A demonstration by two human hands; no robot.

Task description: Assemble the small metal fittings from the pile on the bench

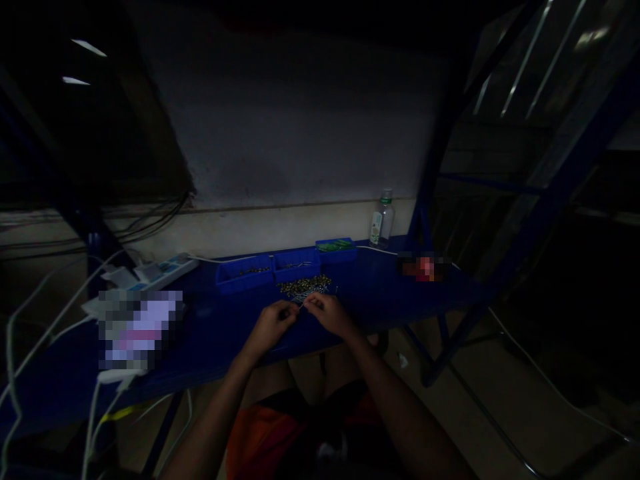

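Note:
Both hands meet over the front of the blue table, fingertips almost touching. My left hand (274,325) is closed in a pinch on one end of a thin pale pin (301,306). At the other end, my right hand (327,313) pinches too; its fingertips partly cover the pin. Just beyond the fingers lies a loose pile of thin silvery pins (301,294), partly hidden by my right hand. Behind that spreads a heap of small brass-coloured pieces (306,285). The light is dim, so the exact kind of these small parts cannot be made out.
Along the back stand blue bins (243,281), one with green items (335,246). A clear bottle (383,223) is at the back right. To the left are a power strip (170,270), white cables and a blurred-out item (145,327). Another blurred-out item (425,268) lies right.

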